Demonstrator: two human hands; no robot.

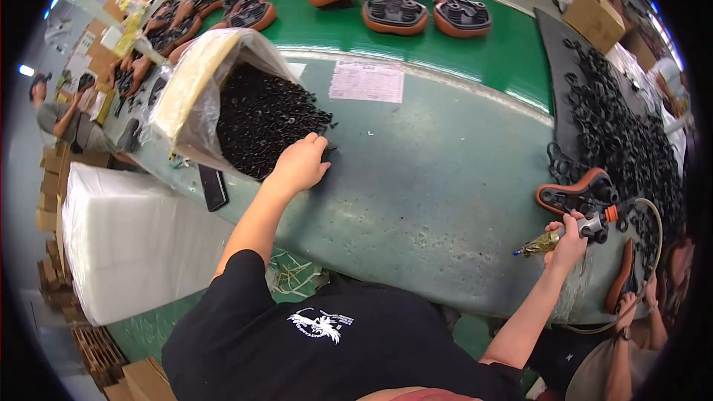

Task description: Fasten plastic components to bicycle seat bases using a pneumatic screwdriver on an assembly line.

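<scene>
Left hand point(301, 165) rests loosely open on small black metal washers point(260, 122) spilling from one plastic-lined carton point(194, 85). Right hand point(568, 241) grips one pneumatic screwdriver point(572, 230). Washers uncountable.

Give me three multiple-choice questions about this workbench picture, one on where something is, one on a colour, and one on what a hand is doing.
1. Where is the left hand?
A. At the mouth of the plastic-lined box of small black parts
B. On the white foam block
C. On a brown saddle

2. What colour is the conveyor belt behind the table?
A. Red
B. Green
C. Yellow

3. What is the right hand doing?
A. Resting flat and empty
B. Gripping a pneumatic tool
C. Lifting a cardboard box

Answers: 1 A, the fingers rest on the spilled parts at the bag's opening. 2 B, the strip under the saddles is green. 3 B, the fingers wrap the hose-fed tool.
</scene>
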